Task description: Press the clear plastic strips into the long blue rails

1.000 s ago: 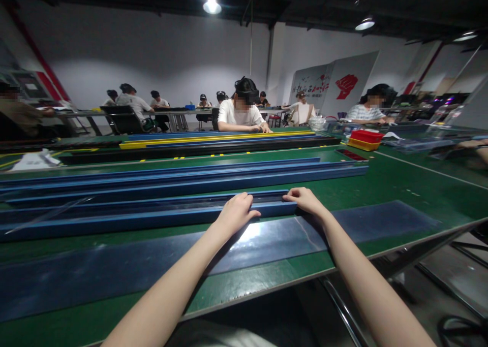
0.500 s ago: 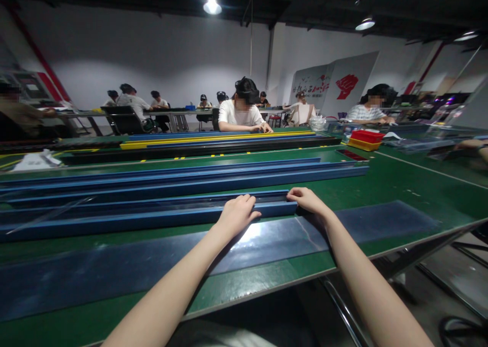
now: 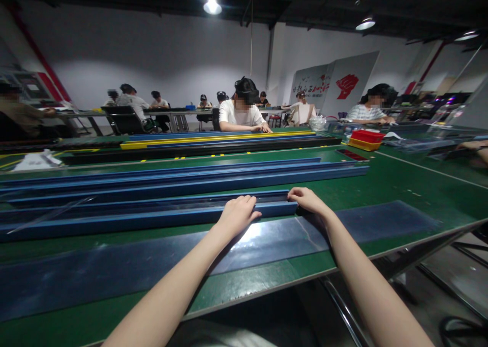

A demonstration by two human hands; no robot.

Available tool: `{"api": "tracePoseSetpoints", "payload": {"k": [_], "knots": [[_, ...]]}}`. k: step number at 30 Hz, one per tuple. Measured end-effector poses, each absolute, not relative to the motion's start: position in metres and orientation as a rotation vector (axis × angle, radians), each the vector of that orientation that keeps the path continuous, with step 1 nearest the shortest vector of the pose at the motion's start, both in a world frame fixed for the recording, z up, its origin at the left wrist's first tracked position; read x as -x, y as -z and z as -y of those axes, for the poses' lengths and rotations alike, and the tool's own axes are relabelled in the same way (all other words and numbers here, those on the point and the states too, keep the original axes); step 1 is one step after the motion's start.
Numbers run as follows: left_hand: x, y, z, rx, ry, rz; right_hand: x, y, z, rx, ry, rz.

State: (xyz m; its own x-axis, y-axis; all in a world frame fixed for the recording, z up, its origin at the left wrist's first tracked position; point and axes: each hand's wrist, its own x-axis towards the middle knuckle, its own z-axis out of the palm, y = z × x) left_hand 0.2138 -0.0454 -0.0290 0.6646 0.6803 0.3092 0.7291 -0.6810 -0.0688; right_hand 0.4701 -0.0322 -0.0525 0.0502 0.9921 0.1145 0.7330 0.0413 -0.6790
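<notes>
A long blue channel rail lies across the green table in front of me. My left hand grips its near edge, fingers curled over the top and thumb on the front. My right hand is closed over the rail's right end. A dark blue strip lies flat on the table just below both hands.
Longer blue rails lie parallel behind the near one, then a yellow and black rail. Red and yellow trays stand at the far right. Several people sit at tables beyond. The table's front edge runs under my forearms.
</notes>
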Motion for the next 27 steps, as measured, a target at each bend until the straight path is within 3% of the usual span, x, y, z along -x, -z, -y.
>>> {"api": "tracePoseSetpoints", "payload": {"k": [19,27], "knots": [[-0.209,0.018,0.044,2.703,0.254,1.119,-0.462,0.039,0.047,1.772,-0.327,1.742],[-0.197,0.012,0.040,2.787,0.268,1.168,-0.449,0.035,0.055,1.832,0.178,1.749]]}}
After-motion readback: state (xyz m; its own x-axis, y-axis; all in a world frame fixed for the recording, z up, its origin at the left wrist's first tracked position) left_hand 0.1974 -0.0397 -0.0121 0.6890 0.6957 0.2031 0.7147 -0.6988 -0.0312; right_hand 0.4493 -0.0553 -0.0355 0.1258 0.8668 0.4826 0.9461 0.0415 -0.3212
